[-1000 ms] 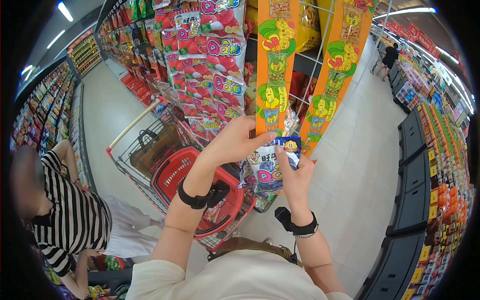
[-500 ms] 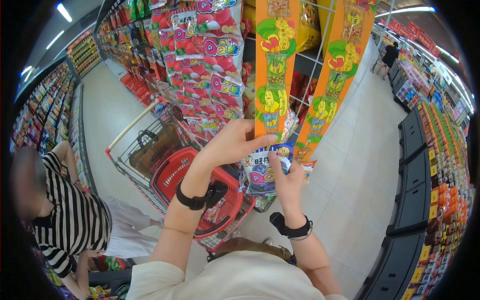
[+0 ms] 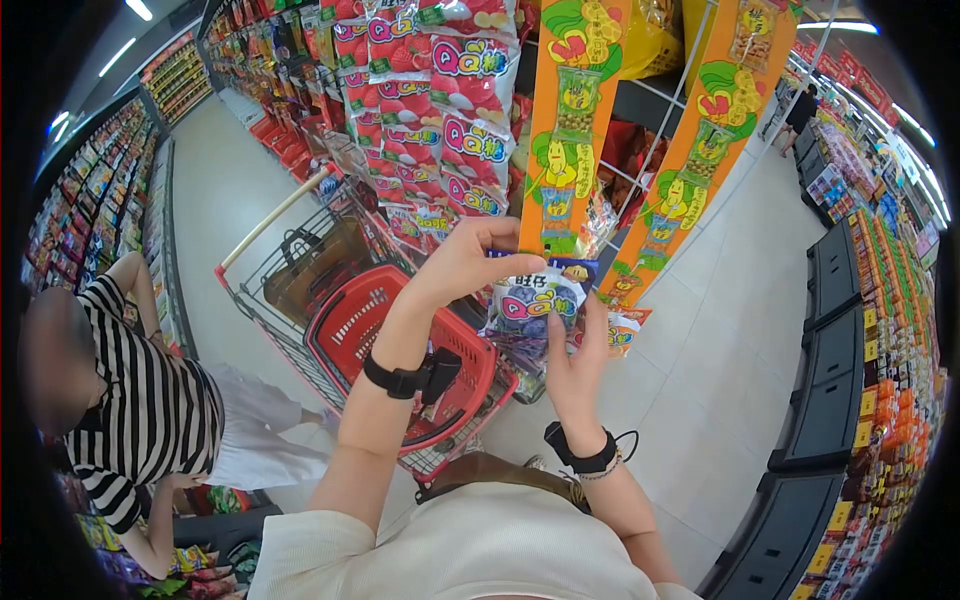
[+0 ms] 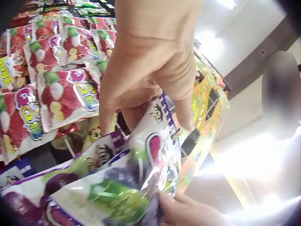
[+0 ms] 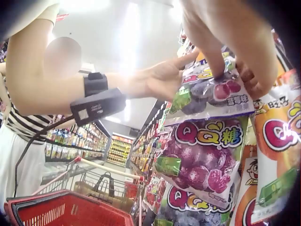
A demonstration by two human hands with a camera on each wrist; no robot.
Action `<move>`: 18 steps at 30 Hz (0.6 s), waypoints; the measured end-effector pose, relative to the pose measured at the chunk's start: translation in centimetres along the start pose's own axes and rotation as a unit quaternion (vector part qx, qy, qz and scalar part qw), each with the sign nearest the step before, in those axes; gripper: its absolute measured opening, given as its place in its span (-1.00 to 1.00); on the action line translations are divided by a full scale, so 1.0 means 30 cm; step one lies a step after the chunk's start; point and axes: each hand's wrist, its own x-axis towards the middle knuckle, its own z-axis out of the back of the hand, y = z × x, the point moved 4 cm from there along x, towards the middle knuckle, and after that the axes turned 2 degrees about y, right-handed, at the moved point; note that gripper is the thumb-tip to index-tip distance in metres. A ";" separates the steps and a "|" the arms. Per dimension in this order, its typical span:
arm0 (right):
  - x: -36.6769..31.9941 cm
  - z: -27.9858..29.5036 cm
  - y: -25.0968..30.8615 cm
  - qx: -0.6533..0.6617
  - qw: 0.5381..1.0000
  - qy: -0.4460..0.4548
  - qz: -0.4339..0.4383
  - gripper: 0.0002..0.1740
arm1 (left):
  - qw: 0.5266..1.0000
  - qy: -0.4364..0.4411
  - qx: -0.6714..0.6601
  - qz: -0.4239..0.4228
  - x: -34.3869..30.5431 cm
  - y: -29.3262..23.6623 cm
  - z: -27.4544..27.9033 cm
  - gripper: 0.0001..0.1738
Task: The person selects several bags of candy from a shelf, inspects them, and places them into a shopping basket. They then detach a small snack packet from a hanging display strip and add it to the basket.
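In the head view a blue-and-white candy bag (image 3: 535, 300) is held at the front of the rack, its blue top edge between both hands. My left hand (image 3: 470, 265) grips that top edge from the left, thumb across the front. My right hand (image 3: 580, 365) pinches the bag's right side, thumb on its face. The right wrist view shows the bag (image 5: 209, 96) with dark berries printed on it, overlapping a purple grape bag (image 5: 202, 160) hanging beneath. In the left wrist view my left hand (image 4: 153, 70) reaches down onto the bag's top.
Pink candy bags (image 3: 470, 80) hang at the left of orange strips (image 3: 575, 110). A cart with a red basket (image 3: 365, 310) stands below left. Beside it is a person in a striped top (image 3: 150, 400). Dark cabinets (image 3: 815, 370) and stocked shelves line the right side.
The view has shifted slightly, with rack and strips further right. My right hand has moved lower on the bag, its fingers at the side edge; my left hand keeps hold of the top.
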 end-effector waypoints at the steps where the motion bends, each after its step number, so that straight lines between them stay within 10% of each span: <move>1: 0.002 0.001 0.004 0.001 1.000 0.001 -0.002 -0.53 | 1.000 -0.001 0.001 0.002 -0.005 0.047 0.006 -0.65; 18: 0.071 -0.027 -0.030 0.038 0.999 -0.014 -0.028 -0.73 | 0.985 -0.067 -0.156 0.043 -0.070 0.266 -0.032 -0.57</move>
